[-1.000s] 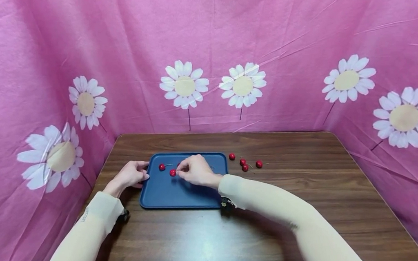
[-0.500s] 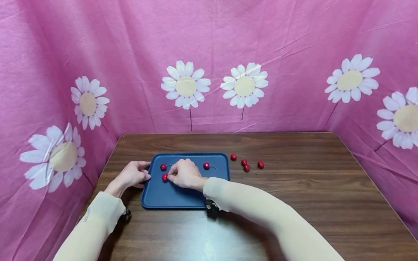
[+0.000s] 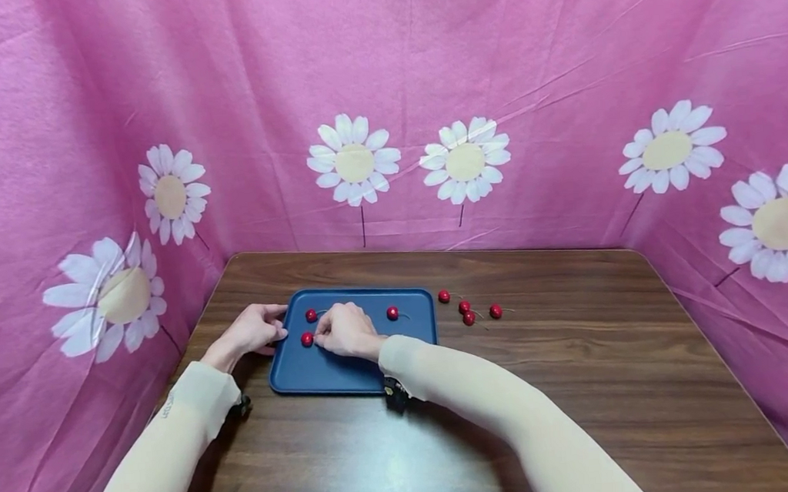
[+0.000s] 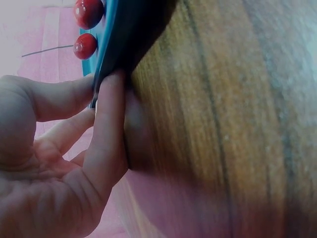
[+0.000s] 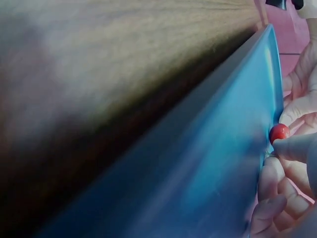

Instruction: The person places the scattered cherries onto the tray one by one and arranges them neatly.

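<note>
A blue rectangular tray (image 3: 307, 372) lies on the table. My left hand (image 3: 253, 330) grips its left edge; in the left wrist view the thumb is over the rim and a finger (image 4: 110, 119) under it. Over the tray's left part, my right hand (image 3: 346, 330) pinches a red cherry (image 3: 307, 338) at its stem end, close to the tray surface. Just behind it on the tray is a second cherry (image 3: 311, 314) with its stem to the right. A third cherry (image 3: 392, 313) lies right of my right hand, still on the tray.
To the right of the tray, several loose cherries (image 3: 469, 318) with stems lie on the brown wooden table (image 3: 583, 355). A pink cloth (image 3: 524, 50) printed with daisies hangs behind the table and along both sides.
My right hand has moved left and a little nearer to me with the cherry, uncovering the cherry on the tray's right part. The left hand keeps its hold on the tray edge.
</note>
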Demonstrator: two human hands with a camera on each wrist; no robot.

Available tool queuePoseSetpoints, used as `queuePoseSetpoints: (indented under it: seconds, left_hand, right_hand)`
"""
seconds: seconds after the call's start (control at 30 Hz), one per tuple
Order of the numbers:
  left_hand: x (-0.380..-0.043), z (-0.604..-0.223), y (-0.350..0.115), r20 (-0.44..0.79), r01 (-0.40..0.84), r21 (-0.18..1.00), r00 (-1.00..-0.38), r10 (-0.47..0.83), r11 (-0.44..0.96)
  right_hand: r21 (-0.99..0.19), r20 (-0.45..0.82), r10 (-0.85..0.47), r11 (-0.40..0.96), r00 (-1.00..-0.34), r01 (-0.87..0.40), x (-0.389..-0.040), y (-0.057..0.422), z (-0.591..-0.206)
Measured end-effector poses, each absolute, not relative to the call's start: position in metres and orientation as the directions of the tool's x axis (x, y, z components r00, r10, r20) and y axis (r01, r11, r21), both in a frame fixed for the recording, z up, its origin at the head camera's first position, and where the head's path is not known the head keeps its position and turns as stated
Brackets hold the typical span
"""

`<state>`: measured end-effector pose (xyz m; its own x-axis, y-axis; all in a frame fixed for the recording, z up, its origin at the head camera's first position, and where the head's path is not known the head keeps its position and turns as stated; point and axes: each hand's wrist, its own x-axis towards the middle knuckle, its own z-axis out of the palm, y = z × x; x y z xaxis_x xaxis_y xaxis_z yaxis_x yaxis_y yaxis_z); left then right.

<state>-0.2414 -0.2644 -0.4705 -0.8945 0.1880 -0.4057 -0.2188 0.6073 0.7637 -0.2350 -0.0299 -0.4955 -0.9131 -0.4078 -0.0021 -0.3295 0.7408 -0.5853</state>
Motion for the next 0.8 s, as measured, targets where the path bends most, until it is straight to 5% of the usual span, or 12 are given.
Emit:
queuePoseSetpoints:
  seconds: [0.8]
  left_hand:
    - [-0.242, -0.471, -0.265, -0.416, -0.236, 0.756, -0.894, 0.169, 0.611]
  right_hand:
    - [-0.649, 0.053, -0.467, 0.656, -0.883, -0.385, -0.234, -0.016, -0.483]
